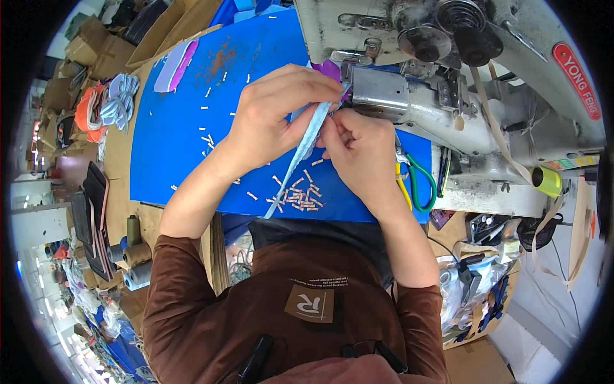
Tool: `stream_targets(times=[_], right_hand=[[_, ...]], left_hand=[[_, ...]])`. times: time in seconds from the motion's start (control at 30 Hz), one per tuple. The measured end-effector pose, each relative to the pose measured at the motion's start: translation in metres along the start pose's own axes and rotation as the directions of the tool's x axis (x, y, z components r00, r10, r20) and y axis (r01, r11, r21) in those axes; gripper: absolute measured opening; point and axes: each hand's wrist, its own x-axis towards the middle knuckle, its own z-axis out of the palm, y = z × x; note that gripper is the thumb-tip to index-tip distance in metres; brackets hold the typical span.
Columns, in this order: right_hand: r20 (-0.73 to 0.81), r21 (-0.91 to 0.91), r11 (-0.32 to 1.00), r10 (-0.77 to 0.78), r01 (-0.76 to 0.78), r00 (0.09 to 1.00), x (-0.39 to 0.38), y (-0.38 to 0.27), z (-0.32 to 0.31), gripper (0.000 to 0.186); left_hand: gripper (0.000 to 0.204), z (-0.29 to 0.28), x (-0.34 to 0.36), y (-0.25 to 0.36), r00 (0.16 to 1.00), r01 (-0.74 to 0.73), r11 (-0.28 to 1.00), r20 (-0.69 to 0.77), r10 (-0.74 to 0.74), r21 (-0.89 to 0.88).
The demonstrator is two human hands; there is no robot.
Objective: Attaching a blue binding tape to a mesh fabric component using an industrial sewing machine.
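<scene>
My left hand (281,109) pinches a long pale blue strip (295,165) beside the head of a grey sewing machine (377,89). The strip hangs diagonally toward the front edge of the blue mat (176,147). My right hand (358,153) is closed just below and right of it, fingertips on the same work, partly hidden by strip and fingers. A purple piece (327,68) shows behind my fingers at the machine. Several small pale tabs (304,200) lie on the mat below my hands. Scissors with green and yellow handles (422,185) lie just right of my right hand.
A blue-and-purple fabric piece (176,67) lies at the mat's back left. Cord bundles (116,102), thread cones (134,249) and cardboard boxes (96,51) sit to the left. A hanging tape (486,109), a yellow-green roll (547,179) and plastic bags (467,288) are at the right.
</scene>
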Motion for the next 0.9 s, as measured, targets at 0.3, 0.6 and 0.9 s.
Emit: stream_targets(times=[0.3, 0.6, 0.9], right_hand=[[0.008, 0.011, 1.000, 0.015, -0.015, 1.000, 0.000, -0.002, -0.003, 0.014], [-0.046, 0.097, 0.991, 0.095, -0.090, 0.994, 0.001, -0.005, -0.010, 0.011], [0.054, 0.271, 0.926, 0.257, -0.261, 0.965, 0.006, -0.022, -0.022, 0.011]], left_hand=[[0.023, 0.001, 0.000, 0.003, 1.000, -0.026, 0.994, -0.006, 0.027, 0.103], [0.028, 0.011, -0.002, 0.001, 0.996, -0.081, 0.988, -0.038, 0.087, 0.135], [0.025, 0.008, -0.013, 0.008, 0.991, -0.124, 0.981, -0.037, 0.131, 0.148]])
